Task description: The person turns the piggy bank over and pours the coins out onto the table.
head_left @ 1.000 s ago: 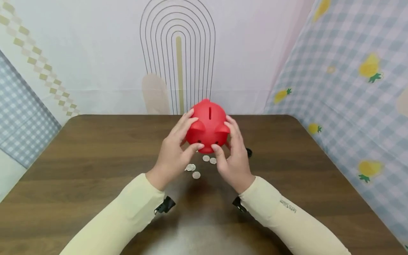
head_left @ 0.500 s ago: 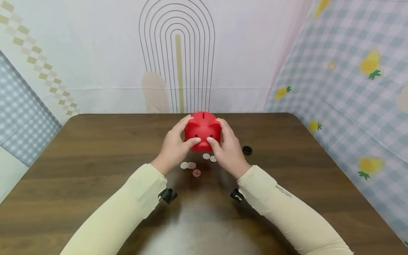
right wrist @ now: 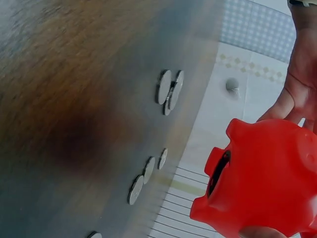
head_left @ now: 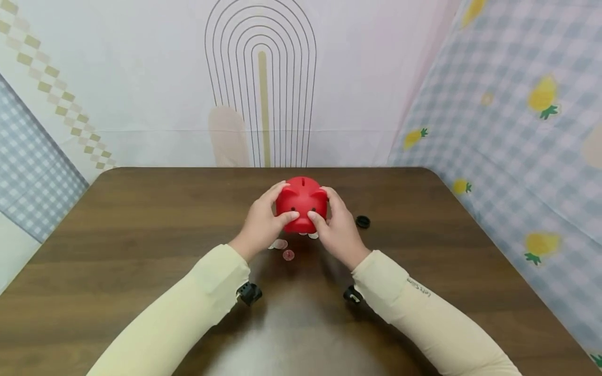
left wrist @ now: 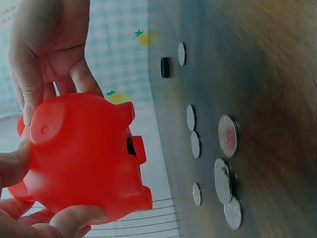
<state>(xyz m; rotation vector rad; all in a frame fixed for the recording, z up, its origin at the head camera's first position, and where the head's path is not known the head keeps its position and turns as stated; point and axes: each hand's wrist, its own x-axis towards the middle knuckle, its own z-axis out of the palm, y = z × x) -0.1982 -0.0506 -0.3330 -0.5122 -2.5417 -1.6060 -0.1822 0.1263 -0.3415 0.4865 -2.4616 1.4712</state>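
My left hand (head_left: 260,225) and right hand (head_left: 342,228) grip a red piggy bank (head_left: 301,200) between them, one at each side. Their thumbs press beside its snout and the fingers curve round the sides near the ears. A dark coin slot shows on its top. In the left wrist view the piggy bank (left wrist: 81,158) is held above the table, with a dark opening in its underside between the legs. Beneath and in front of it lie several silver coins (head_left: 280,244), partly hidden in the head view. One reddish-looking coin (left wrist: 228,136) lies nearer me.
A round black cap (head_left: 363,222) lies on the brown wooden table (head_left: 164,235), right of the right hand. Patterned cloths hang behind and beside the table. In the right wrist view a small grey round shape (right wrist: 232,85) shows against the back cloth; I cannot tell what it is.
Both hands have lowered the piggy bank and tipped it, so its face shows more and its slot looks shorter. It now covers part of the coins behind the snout.
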